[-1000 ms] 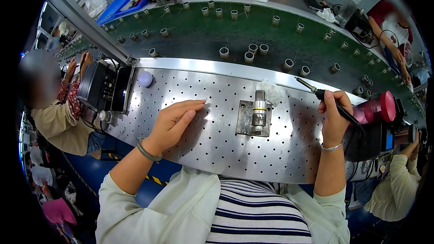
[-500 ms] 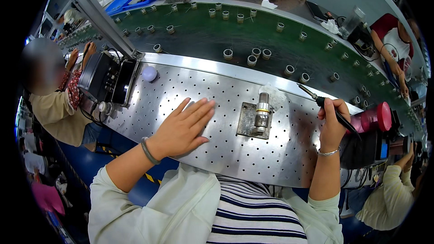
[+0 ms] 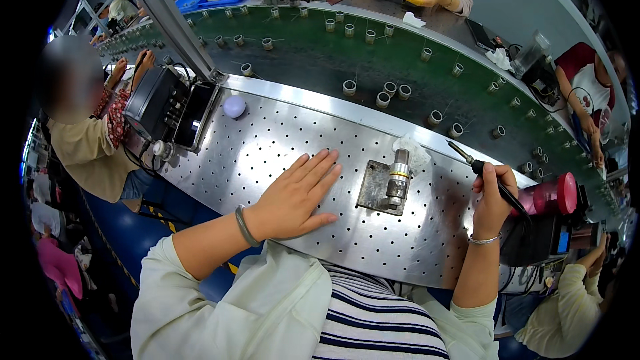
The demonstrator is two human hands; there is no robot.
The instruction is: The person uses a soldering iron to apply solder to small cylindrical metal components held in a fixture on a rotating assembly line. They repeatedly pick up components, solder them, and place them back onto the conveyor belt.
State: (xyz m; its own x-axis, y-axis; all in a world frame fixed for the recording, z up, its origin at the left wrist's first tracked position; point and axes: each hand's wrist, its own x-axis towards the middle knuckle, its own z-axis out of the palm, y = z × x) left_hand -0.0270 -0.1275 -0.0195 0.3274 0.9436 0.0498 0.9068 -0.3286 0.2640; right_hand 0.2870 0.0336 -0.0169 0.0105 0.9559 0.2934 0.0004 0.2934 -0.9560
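My left hand lies palm down with straight fingers over the perforated metal table, holding nothing. My right hand is closed around the black handle of a soldering iron, whose bare tip points up and to the left. Between the two hands, a silvery cylindrical metal piece with a yellow ring rests on a small worn metal plate. A crumpled white tissue or pad is partly behind that cylinder.
Beyond the table runs a green conveyor belt carrying several small metal cylinders. A lilac ball and a black boxy device are at the left. Red-lidded pink jar stands by my right hand. Co-workers sit across and on both sides.
The whole view has shifted slightly, moving most table items rightward in the picture. My left hand is a little closer to the metal plate; my right hand keeps its grip on the soldering iron.
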